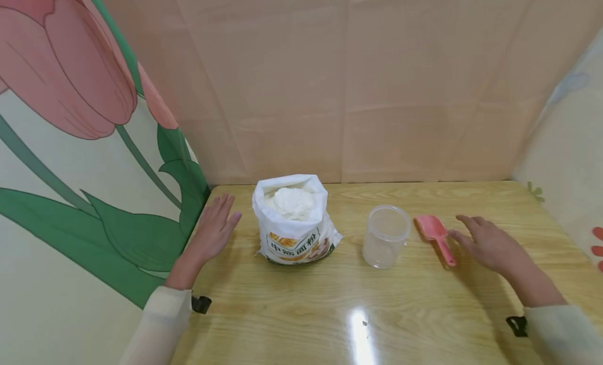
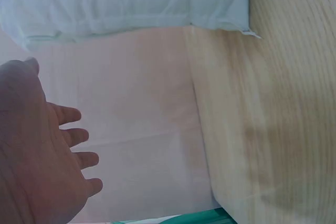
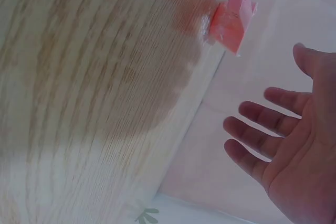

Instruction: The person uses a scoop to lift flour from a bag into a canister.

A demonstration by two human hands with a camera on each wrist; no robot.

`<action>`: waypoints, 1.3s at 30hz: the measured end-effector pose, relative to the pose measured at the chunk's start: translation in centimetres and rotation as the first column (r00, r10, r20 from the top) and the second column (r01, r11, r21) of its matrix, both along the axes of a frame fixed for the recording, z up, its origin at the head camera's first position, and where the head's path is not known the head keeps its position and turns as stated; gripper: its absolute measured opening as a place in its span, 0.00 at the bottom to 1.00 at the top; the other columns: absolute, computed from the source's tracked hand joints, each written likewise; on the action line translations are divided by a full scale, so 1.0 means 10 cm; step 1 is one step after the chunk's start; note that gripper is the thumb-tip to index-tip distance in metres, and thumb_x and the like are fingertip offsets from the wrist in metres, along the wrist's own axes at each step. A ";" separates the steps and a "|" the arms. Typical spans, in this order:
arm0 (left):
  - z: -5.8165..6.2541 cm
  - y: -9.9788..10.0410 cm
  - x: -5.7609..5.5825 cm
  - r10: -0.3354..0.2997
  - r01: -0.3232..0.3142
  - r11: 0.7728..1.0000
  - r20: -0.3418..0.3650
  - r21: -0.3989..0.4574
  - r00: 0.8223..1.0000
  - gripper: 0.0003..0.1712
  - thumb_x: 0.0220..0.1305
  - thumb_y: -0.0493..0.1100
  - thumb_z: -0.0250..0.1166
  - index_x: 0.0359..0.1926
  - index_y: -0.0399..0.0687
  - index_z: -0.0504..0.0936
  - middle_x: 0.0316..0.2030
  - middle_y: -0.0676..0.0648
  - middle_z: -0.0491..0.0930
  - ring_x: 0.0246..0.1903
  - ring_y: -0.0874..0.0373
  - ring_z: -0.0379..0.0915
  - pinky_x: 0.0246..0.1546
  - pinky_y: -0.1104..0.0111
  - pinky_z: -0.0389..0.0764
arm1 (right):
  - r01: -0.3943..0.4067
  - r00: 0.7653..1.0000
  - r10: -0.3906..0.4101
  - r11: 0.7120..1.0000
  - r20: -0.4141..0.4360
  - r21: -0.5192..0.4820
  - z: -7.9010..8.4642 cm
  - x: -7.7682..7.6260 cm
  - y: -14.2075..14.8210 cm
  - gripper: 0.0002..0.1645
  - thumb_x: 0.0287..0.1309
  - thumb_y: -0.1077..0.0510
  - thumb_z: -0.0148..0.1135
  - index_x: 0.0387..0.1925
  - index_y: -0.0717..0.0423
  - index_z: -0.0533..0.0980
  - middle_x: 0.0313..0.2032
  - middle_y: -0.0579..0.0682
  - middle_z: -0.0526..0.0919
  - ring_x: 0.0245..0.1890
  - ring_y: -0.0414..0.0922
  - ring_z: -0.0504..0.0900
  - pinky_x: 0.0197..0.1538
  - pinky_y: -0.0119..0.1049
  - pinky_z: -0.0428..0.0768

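A white bag of flour (image 1: 292,239), its top rolled back over a white heap of flour, stands on the wooden table in the head view. My left hand (image 1: 215,228) is held to the left of the bag, fingers extended and nothing in them. Right of the bag stands a clear plastic jar (image 1: 386,236) without a lid. Beside the jar lies a pink scoop (image 1: 434,234), handle toward me. My right hand (image 1: 490,244) hovers just right of the scoop with fingers spread and holding nothing; the right wrist view shows its bare palm (image 3: 307,166).
The wooden table (image 1: 282,312) ends at a beige cloth backdrop (image 1: 344,92). A wall with a tulip print (image 1: 94,66) closes the left side, and a pale wall (image 1: 574,161) stands on the right.
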State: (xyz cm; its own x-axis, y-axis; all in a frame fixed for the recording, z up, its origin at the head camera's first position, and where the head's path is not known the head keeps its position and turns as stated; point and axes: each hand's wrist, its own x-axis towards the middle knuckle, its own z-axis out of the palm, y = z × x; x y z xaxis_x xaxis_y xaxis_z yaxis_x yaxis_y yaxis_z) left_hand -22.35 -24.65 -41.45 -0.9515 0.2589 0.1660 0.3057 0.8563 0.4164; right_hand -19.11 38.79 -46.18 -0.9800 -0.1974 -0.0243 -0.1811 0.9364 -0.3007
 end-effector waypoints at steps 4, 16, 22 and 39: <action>0.09 0.02 0.05 -0.009 0.009 1.000 0.000 0.002 1.000 0.39 0.82 0.61 0.36 0.79 0.38 0.51 0.79 0.35 0.45 0.79 0.37 0.33 0.75 0.41 0.35 | -0.003 1.000 0.003 1.000 0.009 0.010 -0.05 -0.02 -0.01 0.44 0.77 0.37 0.44 0.69 0.74 0.62 0.61 0.81 0.66 0.58 0.80 0.67 0.55 0.75 0.66; 0.30 0.11 0.16 -0.048 0.046 0.999 -0.082 -0.021 0.995 0.40 0.82 0.62 0.36 0.80 0.39 0.51 0.79 0.37 0.46 0.78 0.36 0.37 0.75 0.41 0.37 | -0.026 0.999 0.025 1.000 0.045 0.008 -0.06 -0.01 -0.11 0.42 0.75 0.36 0.48 0.59 0.75 0.72 0.55 0.78 0.74 0.53 0.74 0.75 0.49 0.68 0.74; 0.42 0.18 0.17 -0.064 0.059 0.997 -0.107 -0.049 0.992 0.40 0.81 0.62 0.36 0.80 0.40 0.52 0.80 0.37 0.45 0.79 0.40 0.36 0.76 0.43 0.37 | -0.037 0.997 0.037 0.999 0.072 0.001 -0.10 -0.05 -0.13 0.41 0.73 0.36 0.51 0.54 0.75 0.74 0.47 0.73 0.81 0.44 0.66 0.82 0.43 0.61 0.79; 0.64 0.41 0.17 -0.142 0.128 0.985 -0.113 -0.118 0.983 0.42 0.80 0.65 0.35 0.80 0.42 0.51 0.79 0.39 0.49 0.79 0.43 0.37 0.76 0.44 0.42 | 0.023 0.973 -0.029 0.999 0.230 0.028 -0.10 -0.04 -0.23 0.35 0.69 0.28 0.49 0.30 0.56 0.73 0.26 0.50 0.76 0.26 0.47 0.73 0.28 0.40 0.69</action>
